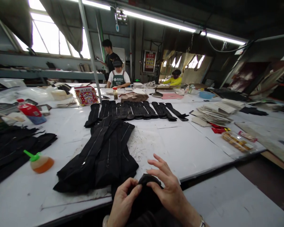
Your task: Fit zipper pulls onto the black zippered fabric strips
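Observation:
Close to the front table edge, a black fabric piece (pixel 148 198) is held up between both hands, its upper edge folded over. My left hand (pixel 123 200) pinches that edge between thumb and index finger. From the other side my right hand (pixel 168 187) grips it with the thumb and bent index finger, while its other fingers stretch upward. The lower part of the piece merges with dark clothing, so its full shape is hidden. Just beyond lies a pile of black fabric pieces with zippers (pixel 101 154) on the white table (pixel 165 138).
A row of black strips (pixel 130 108) lies behind the pile. At left stand a green-nozzled glue bottle (pixel 41 162) and a red bottle (pixel 32 112). Card sheets (pixel 211 113), red-handled scissors (pixel 219 128) and a clear food box (pixel 236 142) are at right. Several people work farther back.

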